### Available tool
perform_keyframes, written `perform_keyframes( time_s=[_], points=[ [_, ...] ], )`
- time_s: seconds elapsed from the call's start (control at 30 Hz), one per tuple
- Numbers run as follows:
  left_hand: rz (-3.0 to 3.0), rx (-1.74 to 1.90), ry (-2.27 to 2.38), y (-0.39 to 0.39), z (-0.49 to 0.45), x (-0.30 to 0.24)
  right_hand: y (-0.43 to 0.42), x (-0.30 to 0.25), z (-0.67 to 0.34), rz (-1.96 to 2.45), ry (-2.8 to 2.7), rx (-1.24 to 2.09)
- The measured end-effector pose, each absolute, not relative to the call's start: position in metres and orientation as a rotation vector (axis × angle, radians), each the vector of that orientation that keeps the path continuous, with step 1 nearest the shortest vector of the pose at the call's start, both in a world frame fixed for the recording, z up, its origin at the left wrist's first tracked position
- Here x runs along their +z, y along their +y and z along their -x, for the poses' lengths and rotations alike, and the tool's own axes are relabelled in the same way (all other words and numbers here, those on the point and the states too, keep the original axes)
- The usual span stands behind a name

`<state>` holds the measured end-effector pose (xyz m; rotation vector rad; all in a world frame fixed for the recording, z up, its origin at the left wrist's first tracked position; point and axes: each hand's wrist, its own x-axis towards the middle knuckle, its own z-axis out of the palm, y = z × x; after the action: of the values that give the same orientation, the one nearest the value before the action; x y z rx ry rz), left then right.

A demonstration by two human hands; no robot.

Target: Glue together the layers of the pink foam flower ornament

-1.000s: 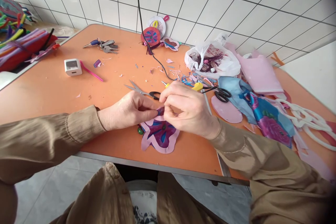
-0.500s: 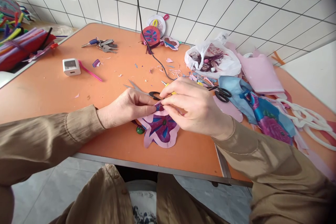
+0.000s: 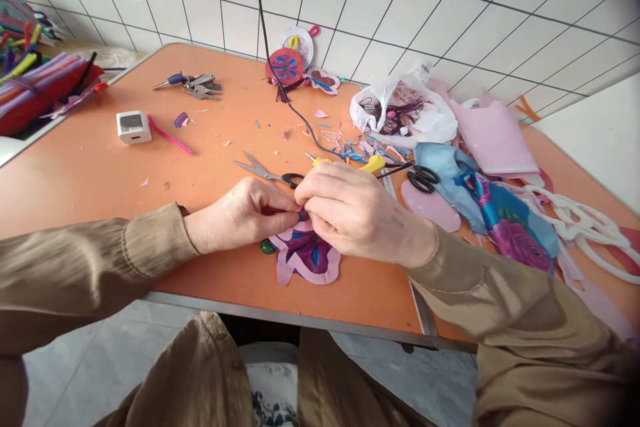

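A pink and purple flower-shaped craft piece (image 3: 306,258) lies at the near edge of the orange table (image 3: 100,167). My left hand (image 3: 240,213) and my right hand (image 3: 350,210) meet over its top edge. Both pinch a small dark blue bit there with closed fingers. A green bead (image 3: 267,247) sits just left of the piece, under my left hand. Silver scissors with black handles (image 3: 267,173) lie right behind my hands.
Black-handled scissors (image 3: 424,179), yellow-handled pliers (image 3: 365,164), blue and pink patterned fabric (image 3: 500,213), a white plastic bag (image 3: 405,113) and pink sheets (image 3: 493,137) crowd the right. Keys (image 3: 197,85), a white box (image 3: 133,127), a black cable (image 3: 280,80) and finished ornaments (image 3: 293,60) lie farther back. Pipe cleaners (image 3: 35,80) sit at left.
My hands have closed in tighter over the top of the flower piece, and the piece has shifted slightly toward me. The right hand now covers more of it.
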<state>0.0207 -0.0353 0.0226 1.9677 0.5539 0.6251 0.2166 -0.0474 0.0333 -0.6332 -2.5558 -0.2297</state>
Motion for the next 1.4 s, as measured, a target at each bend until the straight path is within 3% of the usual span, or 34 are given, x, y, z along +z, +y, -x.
perform_keyframes(
  time_s=[0.93,1.2,1.4],
  points=[
    [-1.790,0.564,0.710,-0.036,-0.018,0.023,-0.034,0.036,-0.231,0.791,-1.855,0.783],
    [-1.610,0.529,0.689,-0.032,-0.017,0.020,-0.030,0.042,-0.235,1.010,-1.979,0.763],
    [-1.627,0.531,0.708,-0.033,-0.016,0.020,-0.027,0.044,-0.241,0.950,-2.109,1.121]
  ],
)
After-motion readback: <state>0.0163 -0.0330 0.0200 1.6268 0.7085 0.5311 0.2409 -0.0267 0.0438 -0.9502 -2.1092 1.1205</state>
